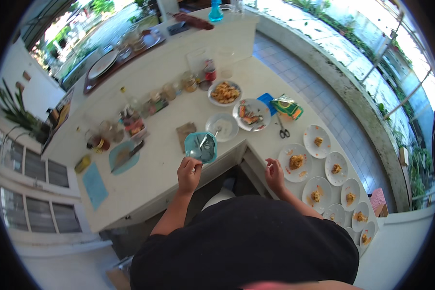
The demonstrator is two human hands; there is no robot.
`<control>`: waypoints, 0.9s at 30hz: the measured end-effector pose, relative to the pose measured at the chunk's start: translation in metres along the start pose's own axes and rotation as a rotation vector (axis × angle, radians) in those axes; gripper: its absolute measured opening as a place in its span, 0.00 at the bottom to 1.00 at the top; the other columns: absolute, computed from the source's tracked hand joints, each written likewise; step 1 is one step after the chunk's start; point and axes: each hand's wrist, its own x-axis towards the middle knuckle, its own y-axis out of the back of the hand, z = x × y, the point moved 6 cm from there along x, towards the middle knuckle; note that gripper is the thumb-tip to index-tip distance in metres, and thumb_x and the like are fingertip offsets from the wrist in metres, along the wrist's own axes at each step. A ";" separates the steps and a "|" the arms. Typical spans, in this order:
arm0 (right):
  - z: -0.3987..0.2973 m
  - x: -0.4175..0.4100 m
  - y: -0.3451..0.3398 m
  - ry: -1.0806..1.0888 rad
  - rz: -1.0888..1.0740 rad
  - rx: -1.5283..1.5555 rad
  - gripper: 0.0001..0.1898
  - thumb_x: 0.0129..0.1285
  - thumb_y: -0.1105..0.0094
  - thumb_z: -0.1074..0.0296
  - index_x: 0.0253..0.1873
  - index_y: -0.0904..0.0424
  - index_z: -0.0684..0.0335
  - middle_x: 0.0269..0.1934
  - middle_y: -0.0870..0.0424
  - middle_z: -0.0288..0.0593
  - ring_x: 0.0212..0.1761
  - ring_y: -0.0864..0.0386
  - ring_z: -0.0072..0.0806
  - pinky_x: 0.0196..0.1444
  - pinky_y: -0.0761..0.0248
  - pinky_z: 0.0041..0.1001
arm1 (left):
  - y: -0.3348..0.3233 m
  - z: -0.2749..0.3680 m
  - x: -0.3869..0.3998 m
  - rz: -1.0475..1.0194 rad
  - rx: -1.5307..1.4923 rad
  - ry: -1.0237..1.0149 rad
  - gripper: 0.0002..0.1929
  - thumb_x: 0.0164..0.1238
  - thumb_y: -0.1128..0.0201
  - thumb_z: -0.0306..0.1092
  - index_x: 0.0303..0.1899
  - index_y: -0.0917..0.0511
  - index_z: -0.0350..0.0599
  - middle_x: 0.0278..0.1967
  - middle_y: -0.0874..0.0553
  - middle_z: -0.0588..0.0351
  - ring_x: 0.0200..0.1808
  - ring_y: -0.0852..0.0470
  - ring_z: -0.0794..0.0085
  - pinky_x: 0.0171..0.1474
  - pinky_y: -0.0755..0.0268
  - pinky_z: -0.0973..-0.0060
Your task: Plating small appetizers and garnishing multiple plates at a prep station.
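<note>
My left hand [189, 173] grips the near rim of a small teal plastic tub [213, 149], raised before me by the counter's front edge. Inside the tub lie a metal spoon and some dark or shiny stuff that I cannot make out. My right hand [274, 175] is over the counter edge with its fingers loosely curled and nothing visible in it. Just to its right is a white plate [285, 174] with a clump of yellowish-brown food [296, 162]. Beyond the tub, a pale bowl [223, 136] has a spoon resting in it, beside a brown cloth or paper piece [184, 131].
Several plates with small food portions line the right counter [272, 139]. Farther back are a plate heaped with fried food [225, 92], a plate of scraps [253, 115], scissors [284, 131] and a green packet [287, 107]. Leftward, a knife [130, 154] lies across a blue board [117, 163] near jars.
</note>
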 end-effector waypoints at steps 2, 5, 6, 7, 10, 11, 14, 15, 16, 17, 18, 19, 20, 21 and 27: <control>-0.006 -0.011 -0.015 0.016 -0.038 0.011 0.15 0.54 0.50 0.81 0.48 0.29 0.62 0.34 0.29 0.43 0.23 0.29 0.26 0.28 0.32 0.26 | 0.011 -0.015 -0.021 0.018 0.071 0.021 0.10 0.48 0.34 0.17 0.28 0.26 0.42 0.26 0.24 0.54 0.27 0.21 0.64 0.30 0.29 0.73; -0.023 -0.024 -0.032 0.097 -0.108 0.001 0.16 0.54 0.50 0.81 0.49 0.29 0.61 0.34 0.28 0.44 0.23 0.29 0.30 0.30 0.31 0.27 | 0.014 -0.038 -0.047 0.032 0.166 0.083 0.09 0.49 0.35 0.18 0.28 0.27 0.42 0.25 0.25 0.54 0.27 0.22 0.62 0.29 0.29 0.71; -0.025 -0.027 -0.036 0.089 -0.158 0.001 0.14 0.55 0.50 0.80 0.47 0.28 0.61 0.34 0.28 0.44 0.24 0.28 0.31 0.30 0.31 0.28 | 0.013 -0.047 -0.054 0.026 0.206 0.127 0.09 0.49 0.36 0.19 0.28 0.27 0.43 0.24 0.26 0.54 0.27 0.22 0.60 0.29 0.29 0.69; -0.028 -0.029 -0.041 0.084 -0.210 0.003 0.13 0.55 0.50 0.80 0.46 0.27 0.61 0.34 0.28 0.44 0.24 0.28 0.32 0.30 0.31 0.28 | 0.013 -0.053 -0.061 0.032 0.215 0.138 0.09 0.49 0.36 0.19 0.28 0.27 0.43 0.24 0.26 0.54 0.27 0.22 0.60 0.29 0.29 0.69; -0.028 -0.031 -0.057 0.047 -0.345 -0.022 0.10 0.56 0.49 0.77 0.43 0.25 0.61 0.34 0.28 0.43 0.26 0.26 0.33 0.31 0.30 0.29 | 0.019 -0.070 -0.078 0.057 0.298 0.176 0.08 0.50 0.36 0.20 0.27 0.28 0.43 0.25 0.27 0.54 0.26 0.23 0.60 0.28 0.30 0.67; -0.030 -0.031 -0.063 0.050 -0.358 -0.018 0.10 0.56 0.49 0.77 0.43 0.25 0.61 0.34 0.28 0.43 0.26 0.26 0.33 0.31 0.30 0.29 | 0.022 -0.076 -0.083 0.077 0.315 0.196 0.08 0.50 0.36 0.20 0.27 0.28 0.43 0.26 0.26 0.54 0.26 0.23 0.60 0.28 0.30 0.67; -0.045 -0.031 -0.090 0.119 -0.538 -0.028 0.08 0.57 0.48 0.75 0.42 0.24 0.61 0.34 0.26 0.43 0.29 0.24 0.35 0.33 0.29 0.30 | 0.032 -0.087 -0.092 0.096 0.326 0.274 0.08 0.50 0.35 0.20 0.28 0.27 0.42 0.26 0.26 0.54 0.26 0.23 0.62 0.29 0.29 0.69; -0.054 -0.031 -0.103 0.154 -0.633 -0.036 0.09 0.57 0.48 0.75 0.43 0.24 0.60 0.37 0.26 0.44 0.31 0.23 0.38 0.35 0.28 0.32 | 0.035 -0.093 -0.093 0.095 0.316 0.322 0.08 0.49 0.35 0.19 0.28 0.26 0.41 0.26 0.26 0.54 0.25 0.23 0.64 0.30 0.29 0.70; -0.066 -0.030 -0.117 0.190 -0.726 -0.044 0.10 0.56 0.48 0.74 0.44 0.24 0.60 0.39 0.25 0.45 0.33 0.22 0.41 0.37 0.27 0.34 | 0.038 -0.091 -0.091 0.098 0.321 0.329 0.08 0.49 0.35 0.19 0.28 0.26 0.41 0.26 0.26 0.54 0.25 0.23 0.64 0.30 0.29 0.70; -0.076 -0.026 -0.130 0.193 -0.734 -0.042 0.10 0.56 0.48 0.74 0.44 0.24 0.60 0.39 0.25 0.45 0.33 0.22 0.41 0.37 0.27 0.34 | 0.039 -0.088 -0.088 0.090 0.291 0.316 0.07 0.50 0.35 0.19 0.29 0.26 0.41 0.26 0.25 0.53 0.25 0.23 0.64 0.30 0.29 0.70; -0.095 -0.020 -0.144 0.315 -0.705 -0.045 0.12 0.56 0.48 0.74 0.46 0.25 0.60 0.43 0.26 0.45 0.36 0.22 0.43 0.40 0.27 0.36 | 0.040 -0.086 -0.083 0.080 0.262 0.300 0.07 0.51 0.36 0.20 0.29 0.26 0.40 0.27 0.25 0.53 0.25 0.23 0.64 0.30 0.29 0.70; -0.115 -0.015 -0.159 0.437 -0.675 -0.046 0.14 0.56 0.48 0.73 0.48 0.26 0.60 0.46 0.26 0.46 0.38 0.21 0.45 0.42 0.26 0.37 | 0.044 -0.087 -0.081 0.083 0.269 0.305 0.07 0.51 0.36 0.20 0.29 0.26 0.40 0.27 0.25 0.53 0.25 0.23 0.64 0.30 0.29 0.70; -0.138 -0.009 -0.174 0.509 -0.679 -0.030 0.16 0.55 0.49 0.73 0.51 0.28 0.60 0.49 0.27 0.47 0.40 0.21 0.47 0.43 0.26 0.40 | 0.045 -0.089 -0.079 0.048 0.251 0.308 0.07 0.52 0.36 0.20 0.32 0.25 0.40 0.28 0.24 0.53 0.26 0.21 0.65 0.30 0.29 0.71; -0.160 -0.004 -0.189 0.583 -0.683 -0.014 0.19 0.55 0.50 0.74 0.54 0.31 0.60 0.52 0.29 0.48 0.41 0.21 0.49 0.44 0.26 0.42 | 0.047 -0.091 -0.077 0.016 0.234 0.313 0.08 0.53 0.37 0.21 0.35 0.24 0.40 0.29 0.23 0.53 0.28 0.20 0.66 0.31 0.28 0.71; -0.173 0.029 -0.288 0.419 -0.839 -0.426 0.23 0.56 0.53 0.72 0.59 0.35 0.59 0.53 0.26 0.51 0.42 0.20 0.48 0.41 0.27 0.45 | 0.066 -0.114 -0.052 -0.047 -0.045 0.523 0.25 0.57 0.37 0.24 0.58 0.32 0.46 0.37 0.17 0.52 0.33 0.15 0.67 0.36 0.25 0.73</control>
